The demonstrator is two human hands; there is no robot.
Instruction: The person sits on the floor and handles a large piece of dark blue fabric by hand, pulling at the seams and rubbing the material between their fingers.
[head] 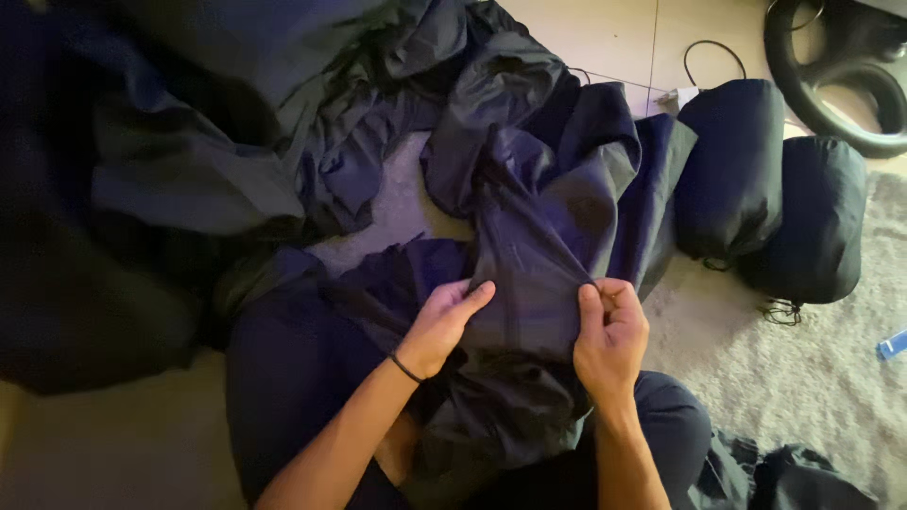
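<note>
Dim light is falling on a grey rug [812, 378] lying beside pale floor tiles [605, 38]; a cable [715, 44] is trailing there.

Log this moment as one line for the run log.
left hand: grips dark cloth | right hand: pinches cloth edge | cloth: crumpled over lap and rug | two stuffed sacks: on rug, at right
</note>
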